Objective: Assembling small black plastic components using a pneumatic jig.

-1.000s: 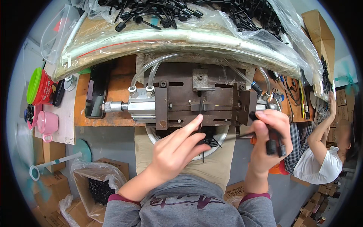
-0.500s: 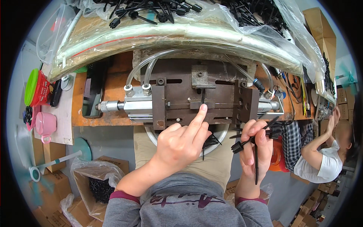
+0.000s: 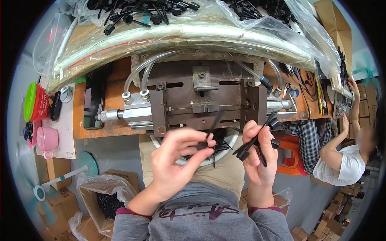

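Observation:
My left hand (image 3: 171,160) pinches a black plastic knobbed stem (image 3: 203,145) between thumb and fingers; its thin end points up and is blurred. In my right hand (image 3: 261,166) is a bunch of similar black knobbed stems (image 3: 243,152), sticking out at several angles. Beyond both hands stands a dark metal fixture (image 3: 185,90), with a small slotted block (image 3: 206,107) at its centre and a thin rod across it. Below, partly behind my left hand, a white bowl (image 3: 208,162) on my lap holds more black stems (image 3: 221,141).
Silver air cylinders (image 3: 136,112) with clear hoses flank the fixture. A plastic-covered shelf (image 3: 181,34) bears piles of black stems. A pink cup (image 3: 47,138) sits at left, and an open box (image 3: 96,184) stands on the floor. A co-worker (image 3: 341,154) sits at right.
My left hand has drawn back from the central block, toward me and left, with a black knobbed stem now in it. No stem stands at the block now. The right hand's bunch has turned.

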A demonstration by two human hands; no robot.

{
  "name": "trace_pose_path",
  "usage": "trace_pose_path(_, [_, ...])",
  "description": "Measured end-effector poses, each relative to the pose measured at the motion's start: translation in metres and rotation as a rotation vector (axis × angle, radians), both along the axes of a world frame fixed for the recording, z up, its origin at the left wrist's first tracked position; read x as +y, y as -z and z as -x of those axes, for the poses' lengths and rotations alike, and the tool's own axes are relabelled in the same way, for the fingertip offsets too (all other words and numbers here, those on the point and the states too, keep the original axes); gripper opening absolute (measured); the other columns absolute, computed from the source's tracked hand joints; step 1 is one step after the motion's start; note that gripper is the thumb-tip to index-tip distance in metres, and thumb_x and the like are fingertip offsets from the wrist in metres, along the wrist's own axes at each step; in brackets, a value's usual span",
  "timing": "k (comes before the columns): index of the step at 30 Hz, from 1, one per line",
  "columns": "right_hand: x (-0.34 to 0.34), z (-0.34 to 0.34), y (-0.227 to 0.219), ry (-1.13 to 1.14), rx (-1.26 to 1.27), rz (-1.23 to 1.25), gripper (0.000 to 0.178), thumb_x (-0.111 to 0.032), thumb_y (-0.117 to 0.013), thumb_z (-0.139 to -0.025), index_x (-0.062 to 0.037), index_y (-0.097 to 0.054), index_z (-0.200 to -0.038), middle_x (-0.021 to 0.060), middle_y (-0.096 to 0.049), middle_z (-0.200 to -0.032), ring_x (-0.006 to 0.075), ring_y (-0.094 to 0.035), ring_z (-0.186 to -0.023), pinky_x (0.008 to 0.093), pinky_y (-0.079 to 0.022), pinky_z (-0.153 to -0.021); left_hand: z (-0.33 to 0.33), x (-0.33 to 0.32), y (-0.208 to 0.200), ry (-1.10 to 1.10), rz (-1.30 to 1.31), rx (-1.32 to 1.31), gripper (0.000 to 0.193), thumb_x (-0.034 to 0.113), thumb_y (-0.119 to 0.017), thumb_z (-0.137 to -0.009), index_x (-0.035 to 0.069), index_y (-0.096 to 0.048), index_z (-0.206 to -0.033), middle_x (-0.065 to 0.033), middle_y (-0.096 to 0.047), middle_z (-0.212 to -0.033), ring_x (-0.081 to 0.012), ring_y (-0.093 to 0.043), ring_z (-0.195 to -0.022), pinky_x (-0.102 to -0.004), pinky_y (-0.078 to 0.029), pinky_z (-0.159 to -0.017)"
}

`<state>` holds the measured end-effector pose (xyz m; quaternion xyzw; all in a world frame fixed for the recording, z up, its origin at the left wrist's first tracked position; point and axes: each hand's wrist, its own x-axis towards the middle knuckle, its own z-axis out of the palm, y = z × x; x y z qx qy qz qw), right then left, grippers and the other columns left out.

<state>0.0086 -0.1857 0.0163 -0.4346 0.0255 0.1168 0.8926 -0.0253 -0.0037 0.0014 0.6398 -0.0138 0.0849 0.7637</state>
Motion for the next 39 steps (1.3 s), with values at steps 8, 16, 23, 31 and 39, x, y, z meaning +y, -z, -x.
trace_pose_path(8, [0.017,0.006,-0.001,-0.124,0.104,0.019,0.031,-0.024,-0.057,-0.097,0.0060,-0.064,-0.099,0.0071,-0.062,-0.082,0.0051,-0.045,-0.045,0.0174,-0.033,-0.041,-0.004,0.014,-0.024,0.185,-0.405,-0.266,0.032,0.006,-0.083,-0.066,0.006,-0.071,-0.096,-0.0073,-0.068,-0.093,-0.0133,-0.063,-0.081,-0.0240,-0.047,-0.060])
trace_pose_path(16, [0.019,0.007,0.000,-0.069,0.040,0.187,0.030,-0.019,-0.056,-0.098,0.0077,-0.063,-0.108,0.0131,-0.064,-0.087,0.0104,-0.053,-0.049,0.0197,-0.042,-0.043,-0.003,0.015,-0.019,0.082,-0.560,-0.403,0.032,0.003,-0.079,-0.064,0.006,-0.073,-0.095,-0.0075,-0.069,-0.093,-0.0184,-0.067,-0.075,-0.0283,-0.053,-0.059])
trace_pose_path(23, [0.009,0.010,-0.004,0.162,-0.157,0.255,0.025,-0.015,-0.053,-0.098,0.0081,-0.059,-0.106,0.0184,-0.059,-0.102,0.0178,-0.060,-0.061,0.0267,-0.051,-0.050,-0.011,0.012,0.001,-0.052,-1.087,-0.414,0.024,0.008,-0.073,-0.073,0.003,-0.069,-0.096,-0.0084,-0.066,-0.118,-0.0122,-0.062,-0.061,-0.0249,-0.047,-0.051])
trace_pose_path(31, [0.012,0.014,-0.008,0.341,-0.452,0.624,0.022,-0.007,-0.051,-0.097,0.0086,-0.058,-0.110,0.0229,-0.057,-0.115,0.0283,-0.069,-0.085,0.0357,-0.060,-0.072,-0.020,0.005,0.000,-0.080,-1.223,-0.371,0.025,0.011,-0.075,-0.071,0.006,-0.069,-0.095,-0.0073,-0.066,-0.119,-0.0126,-0.062,-0.056,-0.0239,-0.045,-0.049])
trace_pose_path(39, [0.001,0.009,-0.003,0.455,-1.020,1.363,0.027,0.010,-0.066,-0.078,0.0054,-0.067,-0.105,0.0214,-0.065,-0.110,0.0275,-0.068,-0.089,0.0320,-0.058,-0.075,-0.019,0.009,-0.002,0.015,-1.033,-0.300,0.034,0.012,-0.079,-0.068,0.004,-0.069,-0.100,-0.0092,-0.067,-0.116,-0.0169,-0.069,-0.071,-0.0246,-0.052,-0.059])
